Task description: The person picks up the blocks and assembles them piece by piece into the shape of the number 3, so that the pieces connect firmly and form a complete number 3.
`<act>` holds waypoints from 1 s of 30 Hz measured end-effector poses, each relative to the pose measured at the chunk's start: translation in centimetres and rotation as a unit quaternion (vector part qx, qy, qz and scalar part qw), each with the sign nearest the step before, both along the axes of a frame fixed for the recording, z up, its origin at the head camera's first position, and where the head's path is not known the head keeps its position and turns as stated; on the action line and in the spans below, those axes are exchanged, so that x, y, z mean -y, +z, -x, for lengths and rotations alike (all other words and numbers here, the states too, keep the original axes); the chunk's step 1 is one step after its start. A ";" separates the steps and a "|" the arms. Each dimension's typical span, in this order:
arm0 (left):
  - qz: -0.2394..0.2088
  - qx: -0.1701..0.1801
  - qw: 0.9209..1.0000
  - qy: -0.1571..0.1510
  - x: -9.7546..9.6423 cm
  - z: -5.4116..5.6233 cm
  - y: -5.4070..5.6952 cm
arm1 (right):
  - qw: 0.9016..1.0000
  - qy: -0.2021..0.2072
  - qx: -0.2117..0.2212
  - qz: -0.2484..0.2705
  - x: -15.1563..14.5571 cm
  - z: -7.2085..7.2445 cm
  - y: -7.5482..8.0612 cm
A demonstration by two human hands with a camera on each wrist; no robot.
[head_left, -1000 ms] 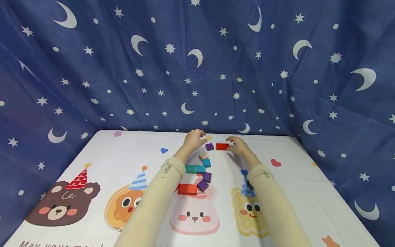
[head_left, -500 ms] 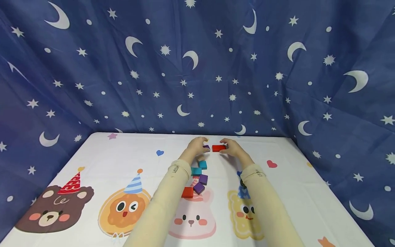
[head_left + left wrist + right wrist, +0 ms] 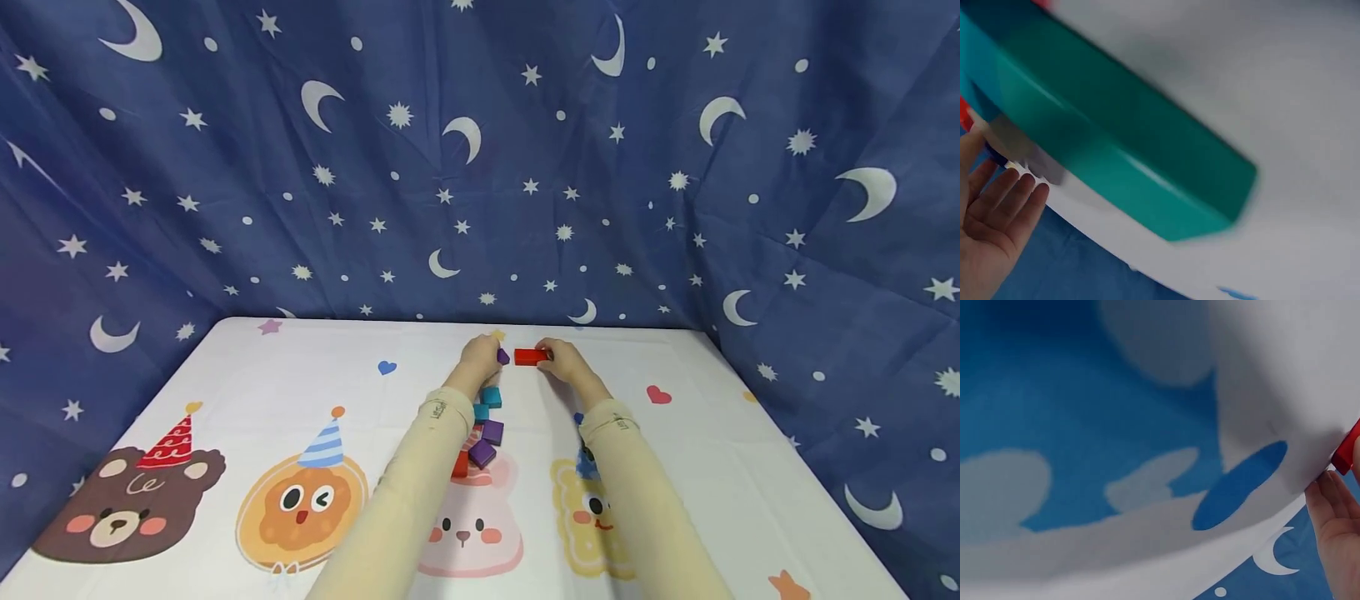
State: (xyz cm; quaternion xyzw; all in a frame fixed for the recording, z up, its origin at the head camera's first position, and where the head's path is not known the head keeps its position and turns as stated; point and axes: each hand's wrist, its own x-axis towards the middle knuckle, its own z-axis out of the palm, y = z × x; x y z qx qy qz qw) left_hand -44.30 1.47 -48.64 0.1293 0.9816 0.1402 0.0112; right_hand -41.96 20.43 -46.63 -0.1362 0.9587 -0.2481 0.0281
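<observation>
Toward the far edge of the table, my left hand (image 3: pixel 478 360) holds a small purple block (image 3: pixel 503 357) between thumb and fingers, covering its left side. Just to the right, my right hand (image 3: pixel 564 360) grips the right end of a long red block (image 3: pixel 527 357). A narrow gap separates the two blocks. The left wrist view shows that hand (image 3: pixel 997 219) beyond a large, close green block (image 3: pixel 1129 137). At the right border of the right wrist view, fingers (image 3: pixel 1329 506) meet the red block (image 3: pixel 1346 450).
Nearer me a curved row runs back along the table: a blue block (image 3: pixel 491 397), another blue block (image 3: pixel 481 412), purple blocks (image 3: pixel 492 432) and a red block (image 3: pixel 460 465), partly behind the left sleeve (image 3: pixel 412 492). A star-patterned blue curtain (image 3: pixel 420 208) hangs behind the table's far edge.
My left hand has moved right and come onto the purple block, hiding part of it. The right hand has closed in on the red block's end. The head view has shifted slightly.
</observation>
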 end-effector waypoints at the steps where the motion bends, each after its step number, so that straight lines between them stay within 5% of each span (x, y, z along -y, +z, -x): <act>1: 0.004 0.014 1.000 0.005 0.2 -1.3 1.8 | 1.000 -0.019 0.015 -0.012 0.8 -1.3 1.5; 3: 0.017 0.027 0.999 0.010 0.6 -3.5 4.7 | 0.999 -0.030 0.006 -0.017 1.5 -2.5 2.8; 7: 0.028 0.000 1.000 0.005 1.2 -5.8 6.5 | 0.999 -0.045 0.005 -0.023 1.6 -2.5 2.5; 12: 0.000 0.012 1.000 0.022 1.5 -6.2 6.7 | 0.998 -0.046 -0.049 -0.014 -1.5 5.9 -7.5; 14: -0.009 0.016 0.999 0.026 1.5 -6.1 6.6 | 0.996 -0.050 -0.070 -0.018 -3.0 10.3 -12.3; 16: -0.014 0.020 0.999 0.028 1.6 -6.1 6.7 | 0.994 -0.058 -0.086 -0.029 -3.0 11.4 -13.7; 19: -0.020 0.023 0.999 0.031 2.1 -6.4 6.9 | 0.994 -0.064 -0.073 -0.042 -2.1 10.6 -12.7; 23: -0.026 0.020 0.999 0.037 3.1 -6.7 7.4 | 0.996 -0.074 -0.039 -0.034 -0.1 5.8 -7.0; 30: -0.023 0.001 0.998 0.050 5.4 -7.1 8.1 | 0.994 -0.093 -0.038 -0.030 3.2 -1.0 0.3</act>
